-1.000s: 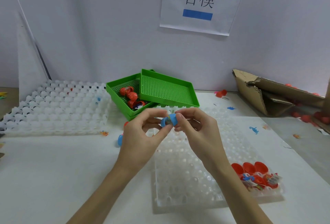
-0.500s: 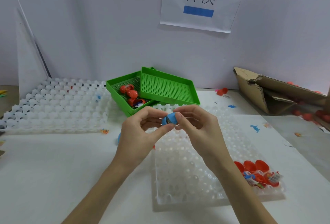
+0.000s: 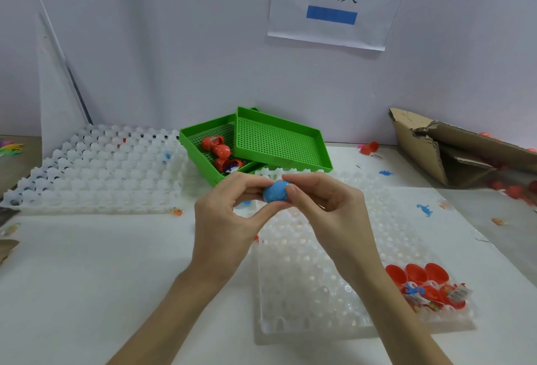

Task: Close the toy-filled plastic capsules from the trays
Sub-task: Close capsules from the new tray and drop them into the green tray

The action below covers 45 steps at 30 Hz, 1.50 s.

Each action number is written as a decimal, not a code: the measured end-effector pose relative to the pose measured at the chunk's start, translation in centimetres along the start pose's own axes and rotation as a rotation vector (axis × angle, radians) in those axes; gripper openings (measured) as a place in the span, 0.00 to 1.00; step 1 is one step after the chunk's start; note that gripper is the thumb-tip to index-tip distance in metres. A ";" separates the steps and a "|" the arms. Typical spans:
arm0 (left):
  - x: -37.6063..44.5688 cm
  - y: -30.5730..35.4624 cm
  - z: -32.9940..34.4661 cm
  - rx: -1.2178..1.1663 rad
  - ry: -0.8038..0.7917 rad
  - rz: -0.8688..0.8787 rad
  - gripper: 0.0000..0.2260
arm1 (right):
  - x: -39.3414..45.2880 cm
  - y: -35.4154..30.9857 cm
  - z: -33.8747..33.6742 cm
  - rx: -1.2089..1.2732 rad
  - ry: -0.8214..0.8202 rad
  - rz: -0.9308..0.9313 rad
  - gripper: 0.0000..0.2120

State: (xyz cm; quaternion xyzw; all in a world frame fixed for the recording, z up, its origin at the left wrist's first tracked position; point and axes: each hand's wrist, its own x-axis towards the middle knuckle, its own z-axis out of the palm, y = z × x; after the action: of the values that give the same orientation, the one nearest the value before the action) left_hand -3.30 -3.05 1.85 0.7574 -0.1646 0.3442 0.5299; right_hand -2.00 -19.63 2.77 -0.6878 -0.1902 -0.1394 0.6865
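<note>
Head view: the left hand (image 3: 223, 225) and the right hand (image 3: 328, 213) hold one blue capsule (image 3: 276, 191) between them, raised above the far end of the near clear tray (image 3: 305, 292). Each hand pinches the capsule with thumb and fingertips curled onto opposite ends; neither hand holds anything else. A seam line runs across the capsule's middle and the two halves appear mated, with no gap visible. The step in hand is judged to be the final press of the closure. The near clear tray carries open red capsule halves (image 3: 415, 273) with small toys at its right-hand near corner. Two stacked green baskets (image 3: 279, 143) stand at the far side of the desk (image 3: 87, 263); the lower one holds red capsules (image 3: 218, 149). A second clear tray (image 3: 96, 167) lies to the left. The next move calls for setting the closed capsule down, probably in a green basket, then taking a filled open capsule from the tray corner.
</note>
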 end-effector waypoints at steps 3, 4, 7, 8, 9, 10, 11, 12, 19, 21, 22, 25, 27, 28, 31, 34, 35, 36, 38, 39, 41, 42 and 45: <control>0.0 0.1 -0.1 0.091 0.024 0.078 0.15 | -0.1 0.2 0.2 0.045 0.009 -0.001 0.08; 0.0 0.1 -0.1 0.116 0.032 0.096 0.15 | -0.2 0.2 0.4 0.020 0.010 -0.010 0.08; 0.0 -0.2 -0.2 0.221 0.032 0.170 0.13 | -0.7 0.4 1.3 -0.074 -0.005 -0.048 0.15; -0.1 -0.3 -0.1 0.248 0.036 0.190 0.13 | -0.8 0.5 1.6 -0.097 0.007 -0.066 0.18; -0.2 -0.4 0.0 0.267 0.045 0.206 0.13 | -1.0 0.6 1.9 -0.114 0.028 -0.081 0.19; -0.3 -0.5 0.1 0.280 0.057 0.221 0.13 | -1.1 0.7 2.2 -0.116 0.051 -0.089 0.20; -0.4 -0.6 0.3 0.294 0.067 0.237 0.13 | -1.3 0.8 2.4 -0.107 0.070 -0.089 0.20; -0.5 -0.7 0.4 0.311 0.077 0.249 0.13 | -1.3 0.8 2.5 -0.092 0.086 -0.080 0.19; -0.5 -1.0 0.5 0.330 0.088 0.295 0.08 | -1.4 0.9 3.1 -0.013 0.128 -0.002 0.14; -0.3 -1.0 0.4 0.286 0.025 0.257 0.10 | -1.2 0.8 2.9 -0.025 0.121 0.005 0.12; -0.3 -0.9 0.3 0.261 -0.014 0.239 0.11 | -1.2 0.8 2.7 -0.043 0.120 0.002 0.12; -0.3 -0.7 0.6 0.203 -0.048 0.196 0.14 | -0.9 0.8 2.2 -0.130 0.132 -0.028 0.13; -0.3 -0.6 0.7 0.099 -0.003 0.099 0.13 | -0.9 0.8 2.2 -0.174 0.129 -0.050 0.15; -0.4 -0.6 0.7 0.064 0.021 0.062 0.12 | -0.9 0.8 2.3 -0.194 0.122 -0.067 0.17; -0.5 -0.5 0.7 0.109 0.060 0.079 0.12 | -1.0 0.8 2.5 -0.219 0.121 -0.113 0.19; -0.6 -0.5 0.8 0.202 0.092 0.179 0.10 | -0.9 0.9 2.3 -0.157 0.132 -0.094 0.17; -0.6 -0.5 0.8 0.226 0.101 0.213 0.10 | -0.9 1.0 2.3 -0.148 0.123 -0.085 0.15; -0.6 -0.6 0.8 0.248 0.107 0.238 0.10 | -1.0 0.9 2.3 -0.156 0.112 -0.082 0.15; -0.7 -0.8 0.7 0.273 0.112 0.269 0.11 | -1.0 0.9 2.4 -0.195 0.086 -0.098 0.13; -0.7 -0.9 0.6 0.282 0.115 0.275 0.11 | -1.0 1.0 2.4 -0.218 0.074 -0.111 0.12; -0.9 -0.9 0.7 0.294 0.118 0.284 0.12 | -1.0 1.0 2.4 -0.262 0.059 -0.128 0.11; -1.0 -0.9 0.8 0.297 0.119 0.291 0.12 | -1.0 1.1 2.3 -0.280 0.054 -0.135 0.11; -1.2 -1.0 0.9 0.310 0.122 0.311 0.11 | -1.0 0.9 2.2 -0.335 0.040 -0.160 0.09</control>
State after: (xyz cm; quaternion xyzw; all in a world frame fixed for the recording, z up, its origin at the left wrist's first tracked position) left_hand -3.20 -3.64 0.14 0.7731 -0.1923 0.4879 0.3566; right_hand -2.67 -17.52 1.47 -0.7721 -0.2047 -0.2369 0.5530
